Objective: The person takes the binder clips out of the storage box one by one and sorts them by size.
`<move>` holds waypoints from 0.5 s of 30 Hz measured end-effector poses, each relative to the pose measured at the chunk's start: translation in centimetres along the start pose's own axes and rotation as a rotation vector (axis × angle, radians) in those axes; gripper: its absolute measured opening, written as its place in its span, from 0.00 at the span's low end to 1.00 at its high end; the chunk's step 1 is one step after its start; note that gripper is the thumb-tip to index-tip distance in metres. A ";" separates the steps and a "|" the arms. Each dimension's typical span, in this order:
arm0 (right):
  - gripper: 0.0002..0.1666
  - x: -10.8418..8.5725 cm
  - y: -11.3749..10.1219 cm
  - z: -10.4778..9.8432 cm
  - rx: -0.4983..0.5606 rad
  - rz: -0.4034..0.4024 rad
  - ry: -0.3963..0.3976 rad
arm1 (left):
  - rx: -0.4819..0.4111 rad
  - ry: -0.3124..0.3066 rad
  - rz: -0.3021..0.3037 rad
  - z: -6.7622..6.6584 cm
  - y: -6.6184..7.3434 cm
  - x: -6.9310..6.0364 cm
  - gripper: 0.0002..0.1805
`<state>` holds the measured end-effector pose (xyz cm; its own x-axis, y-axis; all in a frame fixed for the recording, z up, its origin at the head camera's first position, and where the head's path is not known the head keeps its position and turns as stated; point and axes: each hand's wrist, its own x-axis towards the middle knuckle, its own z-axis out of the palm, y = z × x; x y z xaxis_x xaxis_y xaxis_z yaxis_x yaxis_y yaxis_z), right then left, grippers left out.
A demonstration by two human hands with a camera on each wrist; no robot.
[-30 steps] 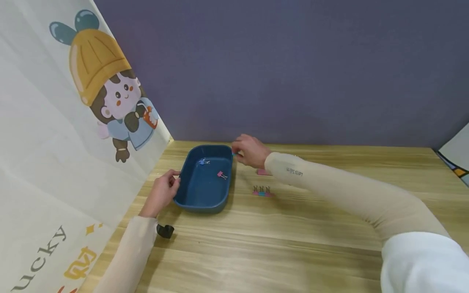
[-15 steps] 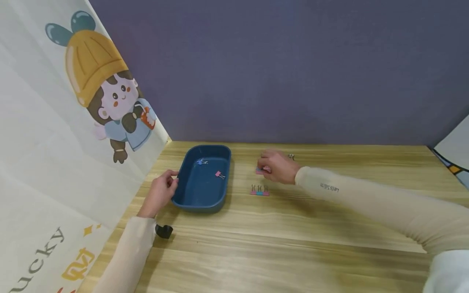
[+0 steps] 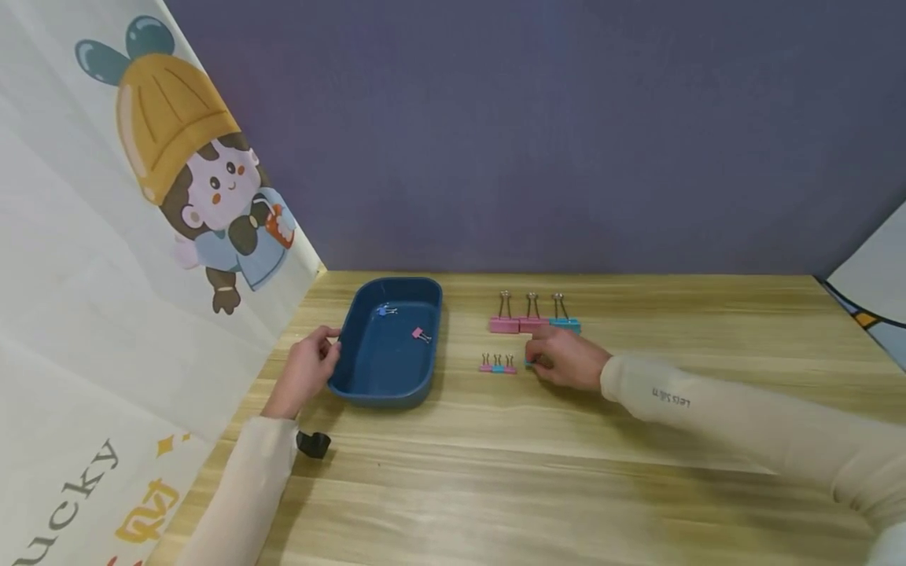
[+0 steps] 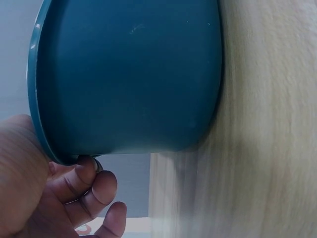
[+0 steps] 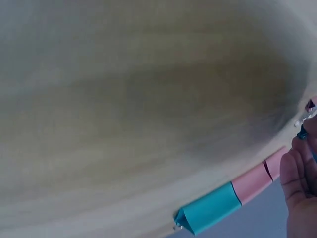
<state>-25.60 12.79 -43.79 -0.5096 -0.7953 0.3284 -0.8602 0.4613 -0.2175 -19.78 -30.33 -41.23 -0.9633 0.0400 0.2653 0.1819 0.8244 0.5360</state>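
Note:
My left hand [image 3: 303, 371] pinches the left rim of a dark blue rectangular plastic basin [image 3: 385, 397]; in the left wrist view its fingers [image 4: 104, 188] curl at the rim. Inside the basin lie a small blue binder clip [image 3: 383, 311] and a small pink binder clip [image 3: 418, 333]. Between the fingertips of my right hand [image 3: 569, 359] is a small teal binder clip [image 5: 302, 133], mostly hidden by the fingers. That hand is just right of a row of small pink and blue binder clips [image 3: 498, 369], close to the table.
Behind my right hand stands a row of large binder clips, two pink [image 3: 504, 325] and one teal [image 3: 566, 323], handles toward the wall. A dark wall panel [image 3: 538, 141] closes the back of the wooden table [image 3: 453, 487]. A printed curtain [image 3: 85, 299] borders the left.
My right hand has moved from the basin's right rim rightward and nearer, past the large clips, to the small row's right end, carrying the teal binder clip. The left hand stays at the basin.

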 end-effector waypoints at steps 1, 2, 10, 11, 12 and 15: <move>0.07 -0.1 -0.1 0.2 0.014 0.007 -0.010 | 0.002 -0.003 0.000 0.0 0.0 0.0 0.14; 0.07 -0.1 -0.1 0.4 0.023 0.011 -0.019 | 0.004 -0.005 -0.002 0.0 0.0 0.1 0.14; 0.06 0.0 -0.4 1.1 0.051 -0.001 -0.059 | 0.013 -0.009 -0.007 -0.1 0.1 0.1 0.14; 0.05 0.0 -0.5 1.2 0.048 -0.004 -0.057 | 0.014 -0.008 -0.007 -0.1 0.1 0.1 0.14; 0.05 0.1 -0.5 1.2 0.045 -0.006 -0.055 | 0.014 -0.007 -0.007 -0.1 0.1 0.1 0.14; 0.05 0.2 -0.6 1.4 0.039 -0.003 -0.054 | 0.014 -0.005 -0.006 -0.1 0.0 0.0 0.14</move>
<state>-25.16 11.84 -44.89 -0.5045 -0.8170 0.2794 -0.8595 0.4442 -0.2530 -19.77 -30.34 -41.12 -0.9655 0.0381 0.2578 0.1734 0.8322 0.5267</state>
